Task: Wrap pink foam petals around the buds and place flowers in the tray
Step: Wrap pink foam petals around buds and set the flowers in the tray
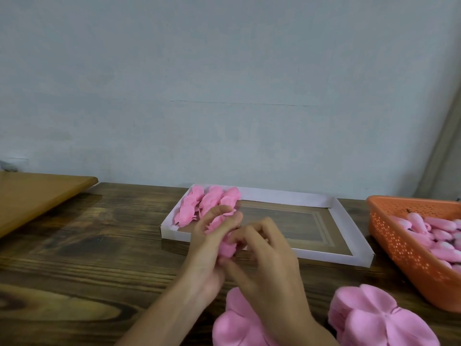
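Over the bench, the left hand and right hand together hold a pink foam flower. Finished flowers lie in the white tray; an orange basket holds buds; petal stacks lie near.

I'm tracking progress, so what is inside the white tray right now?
Three rows of pink flowers fill the far-left end of the white tray; brown floor shows beside them. The left hand and right hand, gripping another flower, hide its near-left part.
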### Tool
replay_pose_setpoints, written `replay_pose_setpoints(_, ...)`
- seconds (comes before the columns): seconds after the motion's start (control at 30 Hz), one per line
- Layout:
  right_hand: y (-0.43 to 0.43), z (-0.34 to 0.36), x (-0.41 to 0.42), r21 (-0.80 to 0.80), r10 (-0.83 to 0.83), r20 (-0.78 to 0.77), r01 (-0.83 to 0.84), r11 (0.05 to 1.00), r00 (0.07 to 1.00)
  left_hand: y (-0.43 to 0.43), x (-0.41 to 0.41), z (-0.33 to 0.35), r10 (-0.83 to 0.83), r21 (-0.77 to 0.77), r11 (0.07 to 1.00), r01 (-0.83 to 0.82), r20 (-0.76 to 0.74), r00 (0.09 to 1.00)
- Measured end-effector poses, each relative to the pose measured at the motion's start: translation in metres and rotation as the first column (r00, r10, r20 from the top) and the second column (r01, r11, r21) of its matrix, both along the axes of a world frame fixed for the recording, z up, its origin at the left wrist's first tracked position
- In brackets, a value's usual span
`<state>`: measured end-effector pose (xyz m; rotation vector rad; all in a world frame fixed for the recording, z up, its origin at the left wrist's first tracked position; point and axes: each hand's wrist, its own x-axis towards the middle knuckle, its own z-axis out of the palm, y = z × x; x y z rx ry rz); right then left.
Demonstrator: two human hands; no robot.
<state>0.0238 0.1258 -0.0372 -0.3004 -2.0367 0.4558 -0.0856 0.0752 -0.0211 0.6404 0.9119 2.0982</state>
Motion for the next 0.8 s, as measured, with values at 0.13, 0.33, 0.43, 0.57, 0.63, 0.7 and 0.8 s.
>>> replay_pose_setpoints(0.13, 0.016, 0.010, 0.009, 0.036, 0.098, 0.124, -0.103, 0.994, 0.987, -0.001, -0.005, -0.004, 0.017, -0.091, 0.996, -0.028, -0.119, 0.993)
replay_pose_setpoints(0.33, 0.029, 0.022, 0.021, 0.061, 0.159, 0.257, -0.180, 0.982, 0.953, -0.001, -0.007, -0.011, 0.077, -0.149, 0.972, -0.183, -0.533, 0.843)
replay_pose_setpoints(0.43, 0.029, 0.023, 0.021, 0.115, 0.119, 0.253, -0.152, 0.982, 0.960, -0.001, -0.004, -0.011, 0.080, -0.093, 0.982, -0.166, -0.588, 0.805)
replay_pose_setpoints(0.57, 0.028, 0.023, 0.021, 0.139, 0.081, 0.260, -0.121, 0.983, 0.962, -0.001, -0.003, -0.011, 0.067, -0.083, 0.987, -0.141, -0.583, 0.810)
replay_pose_setpoints(0.63, 0.028, 0.022, 0.021, 0.151, 0.073, 0.268, -0.117, 0.982, 0.961, -0.001, -0.003, -0.010, 0.055, -0.088, 0.988, -0.128, -0.574, 0.817)
replay_pose_setpoints(0.7, 0.028, 0.020, 0.020, 0.159, 0.077, 0.276, -0.124, 0.979, 0.958, -0.001, -0.003, -0.011, 0.040, -0.103, 0.987, -0.120, -0.574, 0.818)
replay_pose_setpoints(0.8, 0.028, 0.020, 0.020, 0.106, 0.119, 0.272, -0.152, 0.983, 0.955, -0.001, -0.004, -0.012, 0.013, -0.132, 0.985, -0.107, -0.568, 0.823)
